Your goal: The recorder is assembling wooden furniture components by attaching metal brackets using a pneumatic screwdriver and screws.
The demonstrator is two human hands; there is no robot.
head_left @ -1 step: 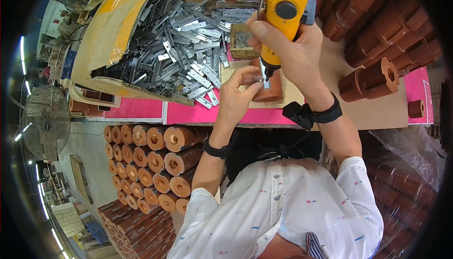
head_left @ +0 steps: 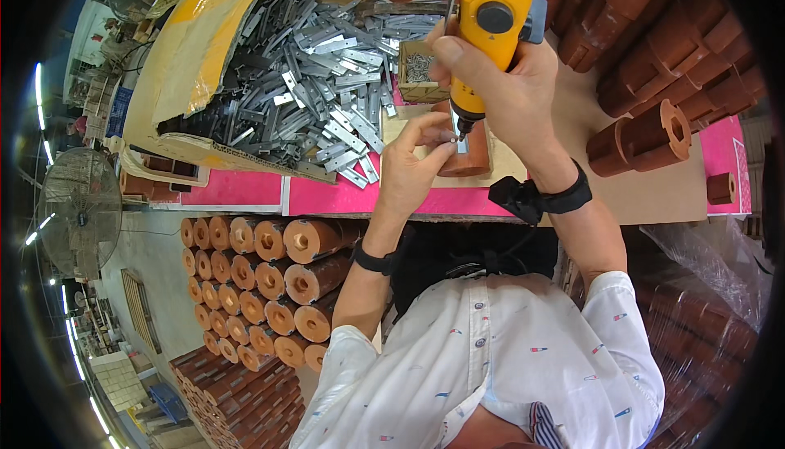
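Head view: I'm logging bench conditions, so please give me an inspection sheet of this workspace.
Surface: pink-edged bench with a cardboard sheet on top.
Job's things: yellow power screwdriver, tip down on a brown wooden piece with a metal plate at the tip.
Clutter: heap of metal brackets; small box of screws; brown cylinders on the right.
Grippers: right hand grips the screwdriver; left hand pinches at the tip.
Cables: nothing seen.
Surroundings: stacked wooden cylinders below the bench; floor fan at left.

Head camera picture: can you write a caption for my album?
Right hand presses a yellow power screwdriver onto a brown wooden block steadied by the left hand.
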